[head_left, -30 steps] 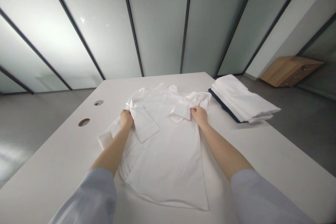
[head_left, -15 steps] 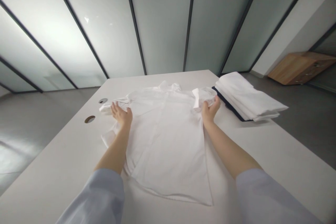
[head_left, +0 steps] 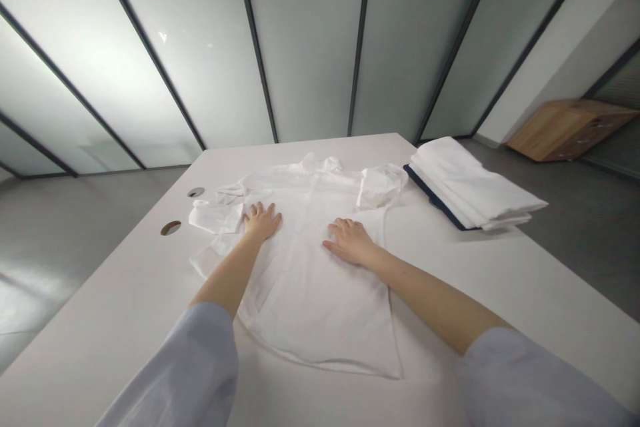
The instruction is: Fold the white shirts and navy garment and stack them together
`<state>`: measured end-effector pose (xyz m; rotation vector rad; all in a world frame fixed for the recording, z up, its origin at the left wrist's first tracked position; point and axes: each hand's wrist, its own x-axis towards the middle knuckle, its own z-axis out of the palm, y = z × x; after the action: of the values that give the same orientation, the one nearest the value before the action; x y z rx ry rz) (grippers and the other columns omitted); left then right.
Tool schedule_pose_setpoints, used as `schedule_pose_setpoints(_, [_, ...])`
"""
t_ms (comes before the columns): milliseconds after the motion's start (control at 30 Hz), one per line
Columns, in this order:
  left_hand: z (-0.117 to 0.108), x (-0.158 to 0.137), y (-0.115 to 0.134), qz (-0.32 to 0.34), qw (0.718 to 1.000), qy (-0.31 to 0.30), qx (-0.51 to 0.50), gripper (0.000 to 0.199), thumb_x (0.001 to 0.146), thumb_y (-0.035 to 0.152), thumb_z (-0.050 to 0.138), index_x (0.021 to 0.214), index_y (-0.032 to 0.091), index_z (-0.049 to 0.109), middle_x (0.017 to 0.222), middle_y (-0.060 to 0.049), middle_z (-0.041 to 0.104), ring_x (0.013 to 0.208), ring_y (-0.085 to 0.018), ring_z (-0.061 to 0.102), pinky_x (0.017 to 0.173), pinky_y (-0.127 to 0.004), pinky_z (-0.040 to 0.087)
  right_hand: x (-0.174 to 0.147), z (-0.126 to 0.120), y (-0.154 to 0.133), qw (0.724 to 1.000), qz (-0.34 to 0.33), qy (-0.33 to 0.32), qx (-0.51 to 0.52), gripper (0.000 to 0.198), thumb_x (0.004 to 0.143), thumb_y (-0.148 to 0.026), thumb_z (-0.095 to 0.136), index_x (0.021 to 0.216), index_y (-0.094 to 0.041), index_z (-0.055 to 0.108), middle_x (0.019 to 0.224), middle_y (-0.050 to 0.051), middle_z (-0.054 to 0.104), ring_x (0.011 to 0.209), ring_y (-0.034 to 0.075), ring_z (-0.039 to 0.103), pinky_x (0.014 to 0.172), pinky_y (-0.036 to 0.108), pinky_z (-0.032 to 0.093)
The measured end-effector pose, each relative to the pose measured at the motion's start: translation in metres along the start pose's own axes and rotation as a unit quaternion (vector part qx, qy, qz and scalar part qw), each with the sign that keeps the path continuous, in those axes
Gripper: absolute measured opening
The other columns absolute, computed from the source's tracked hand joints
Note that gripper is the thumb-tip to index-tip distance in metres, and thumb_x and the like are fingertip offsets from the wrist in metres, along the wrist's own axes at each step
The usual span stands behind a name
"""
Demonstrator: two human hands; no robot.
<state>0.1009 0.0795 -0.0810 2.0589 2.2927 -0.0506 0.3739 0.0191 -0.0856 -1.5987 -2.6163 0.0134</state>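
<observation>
A white shirt lies spread on the table, its collar at the far end and its hem towards me. My left hand rests flat on the shirt's upper left part, fingers spread. On the right half of the body, my right hand lies palm down with its fingers stretched out. Both sleeves are bunched at the sides: the left sleeve beside my left hand, the right sleeve beyond my right hand. Neither hand grips the cloth.
A stack of folded white cloth with a dark blue piece under it sits at the table's right edge. Two round holes, the nearer a cable hole, are at the left. A wooden cabinet stands beyond, and frosted glass panels line the back.
Both hands have let go of the sleeves and moved inward onto the shirt's body. The right sleeve now lies down on the table, and the hem has shifted slightly away from me.
</observation>
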Motion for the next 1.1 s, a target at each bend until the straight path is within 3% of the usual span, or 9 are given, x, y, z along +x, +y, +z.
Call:
schedule_pose_setpoints(100, [-0.008,-0.006,0.008,-0.015,1.000,0.008,0.001,0.062,0.093,0.053,0.032,0.145,0.021,0.039,0.156,-0.019,0.026,0.142,-0.040,0.025,0.102,-0.059,0.034,0.003,0.011,0.014,1.000,0.011,-0.009,-0.009,0.061,0.097,-0.058,0.030,0.141,-0.020,0.046,0.151,0.016,0.038,0.136,0.030,0.036,0.107,0.046,0.029])
schedule_pose_setpoints(167, [-0.013,-0.015,0.016,-0.003,1.000,0.020,0.005,0.059,0.092,0.051,0.036,0.139,0.017,0.045,0.150,-0.021,0.036,0.137,-0.039,0.033,0.100,-0.054,0.038,0.012,0.013,0.034,0.999,0.045,-0.021,-0.010,0.061,0.097,-0.059,0.028,0.143,-0.022,0.044,0.154,0.014,0.035,0.138,0.031,0.033,0.109,0.048,0.027])
schedule_pose_setpoints(267, [-0.018,-0.031,0.029,0.024,1.000,0.003,0.010,0.053,0.090,0.050,0.041,0.128,0.015,0.051,0.134,-0.020,0.051,0.126,-0.034,0.045,0.097,-0.047,0.042,0.033,0.008,0.065,0.993,0.116,-0.008,-0.021,0.059,0.096,-0.059,0.033,0.138,-0.021,0.050,0.149,0.016,0.042,0.135,0.032,0.037,0.107,0.047,0.028])
schedule_pose_setpoints(333, [-0.019,-0.039,0.037,0.036,0.999,-0.020,0.010,0.054,0.088,0.053,0.043,0.126,0.015,0.053,0.131,-0.019,0.053,0.123,-0.034,0.047,0.096,-0.046,0.043,0.045,0.002,0.077,0.990,0.138,0.007,-0.034,0.056,0.095,-0.058,0.038,0.130,-0.018,0.056,0.141,0.017,0.050,0.130,0.032,0.042,0.105,0.045,0.030])
schedule_pose_setpoints(500, [-0.017,-0.033,0.047,0.020,0.998,-0.064,0.006,0.071,0.084,0.064,0.042,0.134,0.014,0.048,0.144,-0.021,0.042,0.133,-0.038,0.037,0.100,-0.053,0.040,0.047,-0.008,0.068,0.991,0.128,0.035,-0.038,0.042,0.095,-0.045,0.045,0.122,-0.017,0.060,0.133,0.015,0.056,0.125,0.029,0.046,0.104,0.042,0.032])
schedule_pose_setpoints(633, [-0.007,-0.014,0.045,-0.015,0.997,-0.070,0.001,0.080,0.087,0.063,0.031,0.148,0.010,0.030,0.158,-0.023,0.020,0.144,-0.039,0.021,0.109,-0.061,0.026,0.027,0.001,0.043,0.990,0.139,0.016,-0.009,0.052,0.097,-0.052,0.036,0.132,-0.019,0.054,0.140,0.016,0.050,0.128,0.031,0.044,0.104,0.044,0.033])
schedule_pose_setpoints(833, [-0.003,-0.010,0.029,0.039,0.997,-0.063,-0.003,0.082,0.089,0.063,0.028,0.153,0.012,0.022,0.160,-0.019,0.014,0.148,-0.034,0.012,0.114,-0.056,0.017,0.011,0.016,0.040,0.989,0.147,-0.026,0.007,0.063,0.096,-0.057,0.028,0.147,-0.021,0.037,0.157,0.015,0.028,0.143,0.035,0.023,0.111,0.054,0.020])
schedule_pose_setpoints(967, [-0.006,-0.035,0.002,0.104,0.990,-0.093,-0.005,0.096,0.081,0.075,0.036,0.154,0.014,0.019,0.161,-0.017,0.011,0.148,-0.033,0.010,0.116,-0.049,0.017,0.013,0.015,0.045,0.988,0.149,-0.033,0.013,0.064,0.096,-0.058,0.026,0.148,-0.022,0.035,0.158,0.014,0.026,0.143,0.034,0.022,0.112,0.053,0.018])
schedule_pose_setpoints(1100, [0.003,-0.069,-0.033,0.174,0.981,-0.083,0.000,0.112,0.071,0.085,0.042,0.155,0.016,0.016,0.162,-0.015,0.003,0.148,-0.033,0.003,0.119,-0.046,0.011,0.014,0.015,0.044,0.989,0.148,-0.027,0.015,0.065,0.096,-0.058,0.026,0.148,-0.021,0.035,0.158,0.014,0.027,0.143,0.034,0.023,0.112,0.054,0.018])
